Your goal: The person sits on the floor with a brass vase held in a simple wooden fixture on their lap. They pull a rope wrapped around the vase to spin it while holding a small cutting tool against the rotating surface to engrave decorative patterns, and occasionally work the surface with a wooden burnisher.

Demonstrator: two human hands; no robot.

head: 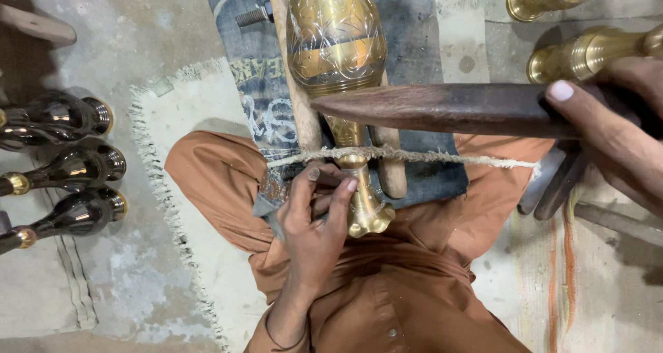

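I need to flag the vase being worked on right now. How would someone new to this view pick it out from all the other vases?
Start at the strip of blue denim cloth on the person's lap. On it lies an engraved brass vase, its narrow neck tied down by a rope and touched by the left hand. Unlike the dark vases at left and the plain brass vases at upper right, it is engraved.

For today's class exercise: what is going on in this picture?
A person sits cross-legged with an engraved brass vase lying across the lap, tied down by a rope. The left hand grips a small tool at the vase's neck; the right hand holds a dark wooden mallet above it.
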